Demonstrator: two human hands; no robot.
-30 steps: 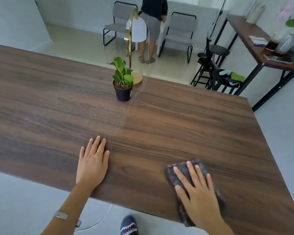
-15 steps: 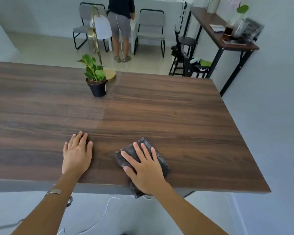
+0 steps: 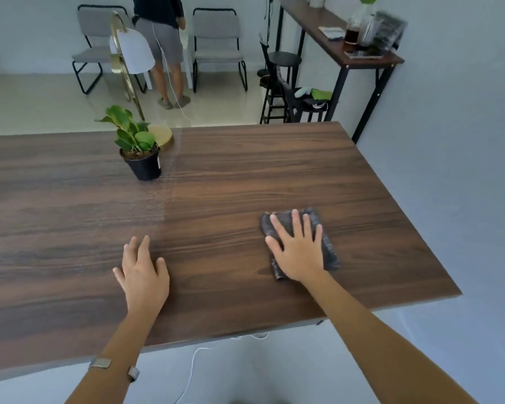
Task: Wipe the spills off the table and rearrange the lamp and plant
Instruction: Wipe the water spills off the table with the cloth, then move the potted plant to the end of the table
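I had both hands down on the dark wood table (image 3: 245, 170). My right hand (image 3: 299, 252) lay flat with its fingers spread, palm pressed on a dark folded cloth (image 3: 327, 246); it was not gripping the cloth, only pinning it to the tabletop. The cloth sat toward the right side of the table, near the front edge, with its far corners and right border showing past my fingers. My left hand (image 3: 142, 275) rested open on the bare wood, well apart from the cloth, fingers loosely extended and holding nothing. A metal band (image 3: 101, 363) sat on that wrist.

Farther back, left of centre, the plant (image 3: 134, 135) stood upright in its black pot (image 3: 145, 167). Just behind it, the lamp (image 3: 130, 53) stood near the far edge on a round gold base (image 3: 162, 135); the leaves overlapped the base from my view, and I could not tell whether pot and base touched. The lamp had a curved gold stem and a white shade.

A pale hazy streak (image 3: 169, 182) ran across the wood from the lamp base toward my left hand; the surface left of it looked duller than the right.

Beyond the table, a person (image 3: 161, 39) stood by 2 grey chairs (image 3: 216, 45), and a side table (image 3: 333, 42) stood against the right wall.
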